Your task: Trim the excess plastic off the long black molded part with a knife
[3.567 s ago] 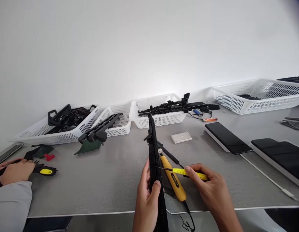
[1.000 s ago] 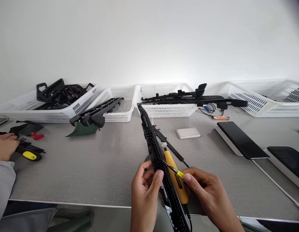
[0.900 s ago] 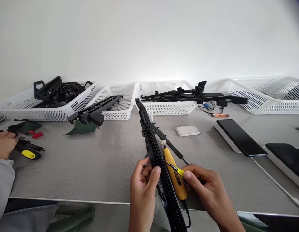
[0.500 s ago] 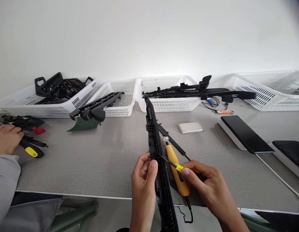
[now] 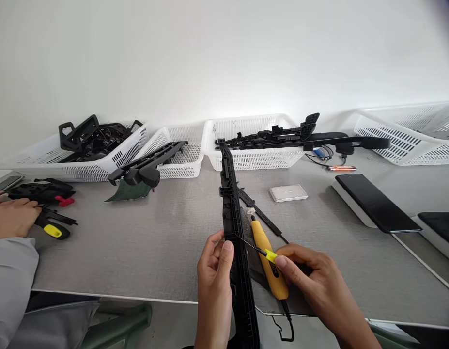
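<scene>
My left hand [image 5: 217,271] is closed around a long black plastic trim strip [image 5: 229,213], thumb pressed on its edge. The strip stands lengthwise in front of me, its ribbed side showing and its lower end past the table edge. In my right hand [image 5: 311,276], a thin-shafted tool with a yellow handle [image 5: 270,255] is pinched between thumb and fingers. Its tip meets the strip's ribbed side just above my left thumb. Beneath the tool lies a yellow corded rotary tool [image 5: 270,261] with a white tip. A black caliper [image 5: 262,213] rests behind it.
White baskets [image 5: 251,161] along the wall hold black plastic parts. On the right lie a phone [image 5: 377,201] and a small white box [image 5: 288,193]. At left, another person's hand [image 5: 15,218] is near black parts and a black-and-yellow handle [image 5: 53,230]. A green sheet [image 5: 130,192] lies below a basket.
The strip's lower end has swung slightly left. The tool's tip stays against the strip, and both hands keep their grips. The view has shifted a little.
</scene>
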Tool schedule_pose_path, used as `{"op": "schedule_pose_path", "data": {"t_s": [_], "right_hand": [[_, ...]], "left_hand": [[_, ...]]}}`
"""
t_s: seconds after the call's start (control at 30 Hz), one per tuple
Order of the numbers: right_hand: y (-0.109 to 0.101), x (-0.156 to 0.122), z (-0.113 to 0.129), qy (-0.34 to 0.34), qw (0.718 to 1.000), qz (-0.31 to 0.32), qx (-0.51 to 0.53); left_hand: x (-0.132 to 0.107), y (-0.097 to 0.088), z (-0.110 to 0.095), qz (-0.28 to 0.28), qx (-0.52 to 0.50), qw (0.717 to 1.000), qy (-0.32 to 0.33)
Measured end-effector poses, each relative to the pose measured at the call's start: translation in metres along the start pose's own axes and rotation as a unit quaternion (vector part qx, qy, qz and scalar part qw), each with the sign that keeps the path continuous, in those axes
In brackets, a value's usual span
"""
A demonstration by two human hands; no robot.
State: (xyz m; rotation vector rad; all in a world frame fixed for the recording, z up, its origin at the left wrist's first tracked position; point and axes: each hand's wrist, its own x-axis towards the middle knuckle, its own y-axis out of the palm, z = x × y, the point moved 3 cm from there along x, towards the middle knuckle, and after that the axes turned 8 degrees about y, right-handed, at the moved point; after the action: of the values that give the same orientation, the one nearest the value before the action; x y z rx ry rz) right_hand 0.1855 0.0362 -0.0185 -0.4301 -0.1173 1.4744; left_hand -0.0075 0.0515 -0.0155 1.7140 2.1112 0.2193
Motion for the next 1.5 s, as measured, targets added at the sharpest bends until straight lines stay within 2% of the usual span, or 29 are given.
{"op": "schedule_pose_path", "data": {"t_s": [0.2,0.4,0.57,0.77,0.9,1.27,1.5], "right_hand": [[-0.001,0.000,0.001,-0.006,1.000,0.016,0.002],[-0.003,-0.004,0.004,0.034,0.999,0.022,0.015],[-0.008,0.000,0.001,0.009,0.998,0.052,-0.017],[-0.007,-0.005,0.007,0.048,0.999,0.014,0.002],[-0.005,-0.007,0.009,0.058,0.998,0.012,0.006],[-0.008,0.002,0.000,0.016,0.997,0.060,-0.038],[-0.007,0.000,-0.001,0.022,0.997,0.072,-0.029]], "left_hand": [[0.001,-0.003,0.000,0.005,0.014,1.000,0.006],[0.000,-0.001,0.001,0.011,0.025,0.999,0.028],[-0.001,-0.001,0.002,0.015,0.030,0.999,0.027],[-0.001,-0.001,0.000,0.027,0.024,0.999,0.009],[-0.001,-0.001,-0.001,0.025,0.002,1.000,0.001],[0.000,-0.006,-0.001,-0.003,0.008,1.000,-0.005],[0.001,-0.004,0.001,0.018,0.006,1.000,-0.003]]}}
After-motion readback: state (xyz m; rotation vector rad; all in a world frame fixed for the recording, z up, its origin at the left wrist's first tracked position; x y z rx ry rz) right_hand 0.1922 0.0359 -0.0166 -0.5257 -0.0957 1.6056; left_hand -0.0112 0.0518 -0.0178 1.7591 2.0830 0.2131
